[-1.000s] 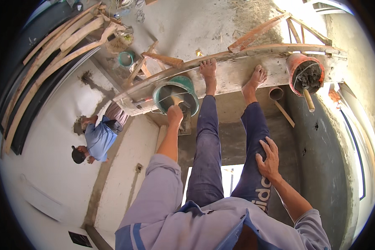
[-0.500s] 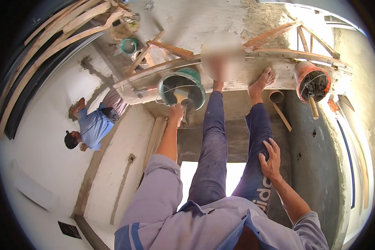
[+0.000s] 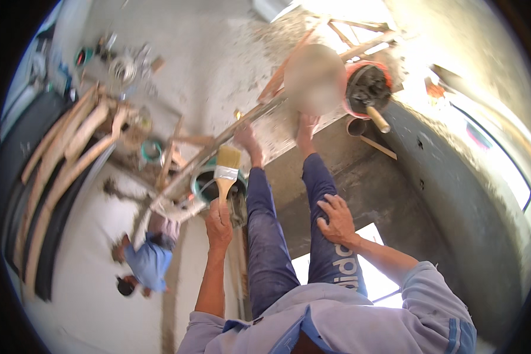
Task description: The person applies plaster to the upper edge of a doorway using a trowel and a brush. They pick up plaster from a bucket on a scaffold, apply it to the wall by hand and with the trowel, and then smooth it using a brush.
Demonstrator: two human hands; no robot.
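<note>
Left hand (image 3: pixel 219 226) grips a silver-banded, tan-bristled paintbrush (image 3: pixel 226 171); right hand (image 3: pixel 337 220), spread, touches trousers (image 3: pixel 269 227).

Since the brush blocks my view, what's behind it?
Behind the brush, held in the left hand, are the green bucket and part of the plank. The brush covers some of the bucket's rim and inside; its contents are unclear.

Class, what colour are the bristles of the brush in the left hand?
Yellowish tan; the bristles show best in the head view.
</note>
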